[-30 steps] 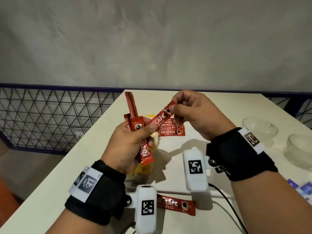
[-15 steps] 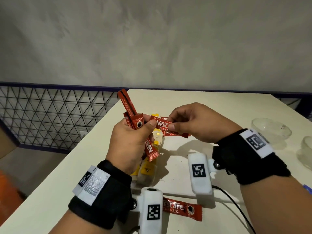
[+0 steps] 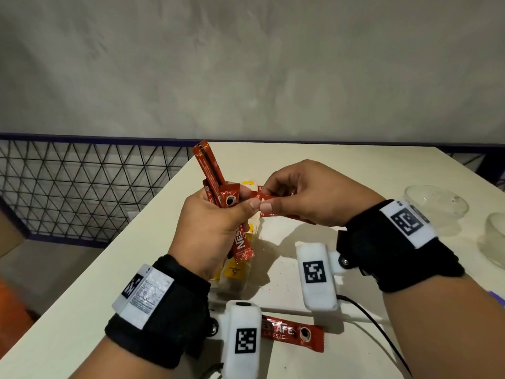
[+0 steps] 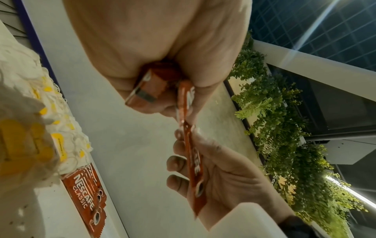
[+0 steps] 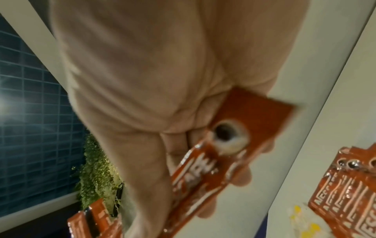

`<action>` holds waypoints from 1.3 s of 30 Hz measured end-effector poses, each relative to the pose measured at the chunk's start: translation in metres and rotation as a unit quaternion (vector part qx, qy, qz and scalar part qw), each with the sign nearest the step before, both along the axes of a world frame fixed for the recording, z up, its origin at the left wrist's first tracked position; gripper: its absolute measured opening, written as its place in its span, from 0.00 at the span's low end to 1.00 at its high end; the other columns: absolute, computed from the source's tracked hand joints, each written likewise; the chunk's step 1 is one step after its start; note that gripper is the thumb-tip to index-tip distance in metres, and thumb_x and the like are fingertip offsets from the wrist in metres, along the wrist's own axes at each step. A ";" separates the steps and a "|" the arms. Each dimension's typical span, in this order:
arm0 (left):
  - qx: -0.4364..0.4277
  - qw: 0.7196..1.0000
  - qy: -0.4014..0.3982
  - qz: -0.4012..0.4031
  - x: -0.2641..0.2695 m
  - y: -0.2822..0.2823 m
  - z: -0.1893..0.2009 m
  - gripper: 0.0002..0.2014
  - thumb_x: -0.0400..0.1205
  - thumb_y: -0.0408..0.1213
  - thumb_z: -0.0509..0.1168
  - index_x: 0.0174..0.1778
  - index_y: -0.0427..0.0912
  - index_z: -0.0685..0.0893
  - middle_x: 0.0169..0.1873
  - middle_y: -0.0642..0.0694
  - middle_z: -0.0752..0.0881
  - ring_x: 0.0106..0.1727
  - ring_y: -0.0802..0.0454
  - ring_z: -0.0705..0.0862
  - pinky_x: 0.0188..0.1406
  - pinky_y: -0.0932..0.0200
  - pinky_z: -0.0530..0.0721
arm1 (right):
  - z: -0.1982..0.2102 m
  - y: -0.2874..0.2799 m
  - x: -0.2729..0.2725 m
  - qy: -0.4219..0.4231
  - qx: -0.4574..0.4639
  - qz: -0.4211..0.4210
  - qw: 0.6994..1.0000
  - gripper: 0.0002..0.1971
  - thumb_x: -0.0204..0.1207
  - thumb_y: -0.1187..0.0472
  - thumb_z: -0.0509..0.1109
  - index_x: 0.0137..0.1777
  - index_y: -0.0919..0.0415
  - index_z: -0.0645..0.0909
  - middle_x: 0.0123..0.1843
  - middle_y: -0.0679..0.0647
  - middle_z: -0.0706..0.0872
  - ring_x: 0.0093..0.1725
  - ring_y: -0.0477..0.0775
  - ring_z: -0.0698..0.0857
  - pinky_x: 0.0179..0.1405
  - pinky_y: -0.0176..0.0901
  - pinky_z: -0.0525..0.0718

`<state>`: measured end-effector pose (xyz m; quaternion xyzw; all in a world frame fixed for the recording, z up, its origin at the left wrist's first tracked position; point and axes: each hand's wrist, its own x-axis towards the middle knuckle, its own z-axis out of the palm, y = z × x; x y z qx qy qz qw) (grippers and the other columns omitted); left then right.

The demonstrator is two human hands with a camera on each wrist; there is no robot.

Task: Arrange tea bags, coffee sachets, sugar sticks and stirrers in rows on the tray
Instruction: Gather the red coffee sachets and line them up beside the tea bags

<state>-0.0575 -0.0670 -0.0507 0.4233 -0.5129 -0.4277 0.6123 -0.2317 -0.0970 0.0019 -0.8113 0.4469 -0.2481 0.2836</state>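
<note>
Both hands are up over the table (image 3: 153, 242), working the red coffee sachets; the left hand (image 3: 210, 231) is clenched round a bunch of sachets (image 3: 218, 192), one of them poking up tall above the fist and another hanging out below it; the right hand (image 3: 306, 195) pinches a single sachet (image 3: 270, 206) between thumb and fingertips, its near end meeting the left thumb; the left wrist view shows that single sachet lying along the right palm with its tip right at the left hand's grip; so this looks like the gathering step, one sachet being fed into the bunch, or perhaps drawn out of it, and I cannot tell which; on the table, a loose sachet (image 3: 292, 335) lies near the person, just beside the left wrist camera; a fanned stack of sachets (image 4: 85, 201) sits further off, touching a heap of tea bags (image 3: 235, 274) with yellow tags; two clear bowls (image 3: 434, 206) stand well apart at the right edge; no tray, sugar sticks or stirrers are in view, so nothing looks arranged yet; next, I would judge, the bunch needs squaring up so the ends align, the stray sachets need collecting, and the lot needs carrying to wherever the tray is; thin slippery packets could slide from a loose grip.
</note>
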 end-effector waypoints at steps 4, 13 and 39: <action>-0.006 1.000 -0.008 -0.002 -0.002 0.002 0.001 0.04 0.74 0.30 0.75 0.41 0.40 0.86 0.26 0.49 0.84 0.28 0.53 0.81 0.33 0.55 0.79 | 0.002 0.001 -0.002 0.019 -0.006 0.011 1.000 0.03 0.76 0.54 0.74 0.46 0.51 0.87 0.38 0.44 0.89 0.34 0.35 0.82 0.32 0.22 0.76; -0.017 0.999 -0.014 0.046 -0.005 0.003 0.003 0.07 0.75 0.30 0.75 0.44 0.44 0.86 0.27 0.51 0.85 0.28 0.53 0.82 0.34 0.54 0.80 | 0.000 -0.003 -0.002 0.000 -0.049 -0.001 0.999 0.02 0.72 0.53 0.78 0.43 0.48 0.89 0.36 0.43 0.89 0.34 0.36 0.84 0.34 0.28 0.78; -0.010 0.996 0.014 0.088 -0.004 0.004 0.006 0.05 0.77 0.34 0.74 0.47 0.46 0.86 0.27 0.55 0.86 0.27 0.57 0.83 0.32 0.62 0.83 | -0.034 -0.084 0.006 0.313 -0.019 -0.084 0.946 0.08 0.74 0.54 0.76 0.52 0.52 0.88 0.49 0.46 0.89 0.45 0.46 0.82 0.41 0.39 0.75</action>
